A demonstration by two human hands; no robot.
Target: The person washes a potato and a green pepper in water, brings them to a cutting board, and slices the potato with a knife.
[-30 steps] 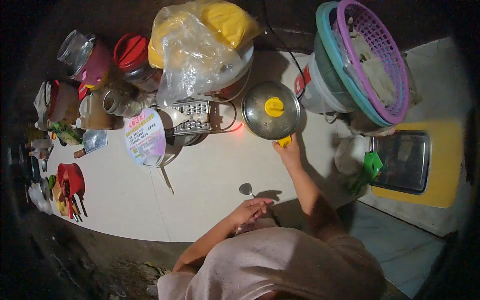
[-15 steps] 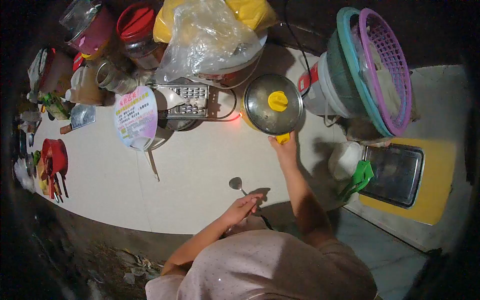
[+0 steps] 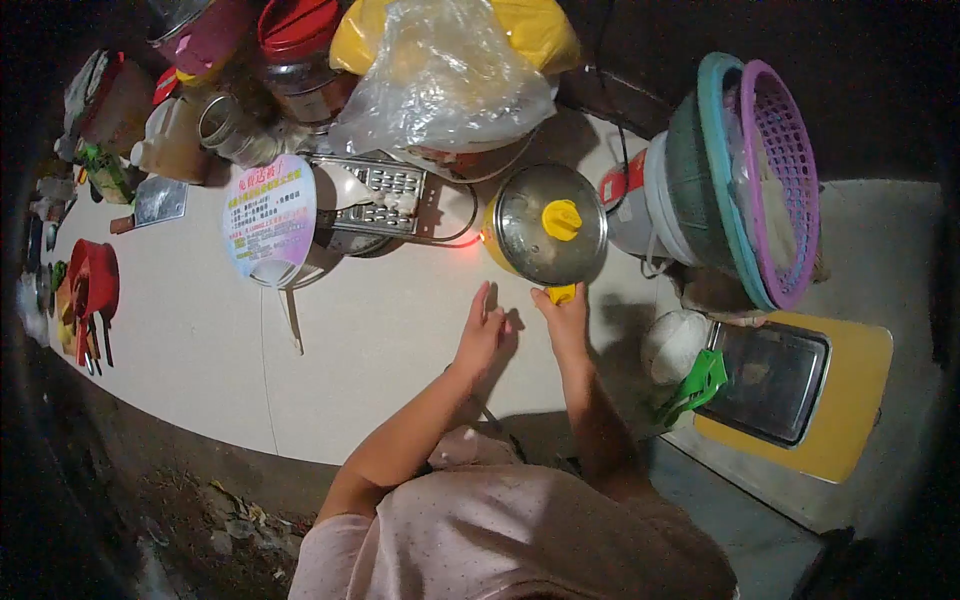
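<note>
A yellow electric pot (image 3: 500, 250) with a glass lid (image 3: 530, 215) and a yellow lid knob (image 3: 562, 220) stands on the white table. A small red light glows at its left side. The fingers of my right hand (image 3: 564, 320) are closed on the pot's yellow handle (image 3: 562, 293), at the near side. My left hand (image 3: 482, 338) is open above the tabletop, just short of the pot and left of my right hand. It holds nothing, and its fingers point toward the pot. My left forearm hides most of a spoon lying on the table.
Left of the pot lie a metal grater (image 3: 385, 195) and a round paper fan (image 3: 268, 222). Behind stand plastic bags (image 3: 450, 80) and a red-lidded jar (image 3: 305, 75). Stacked baskets (image 3: 785, 190) are at right, with a green clip-like object (image 3: 700, 385) below. A red colander (image 3: 95, 275) is far left.
My left hand has moved forward from beside the spoon toward the pot, its fingers now extended. My right hand stays on the handle. The whole view has shifted slightly.
</note>
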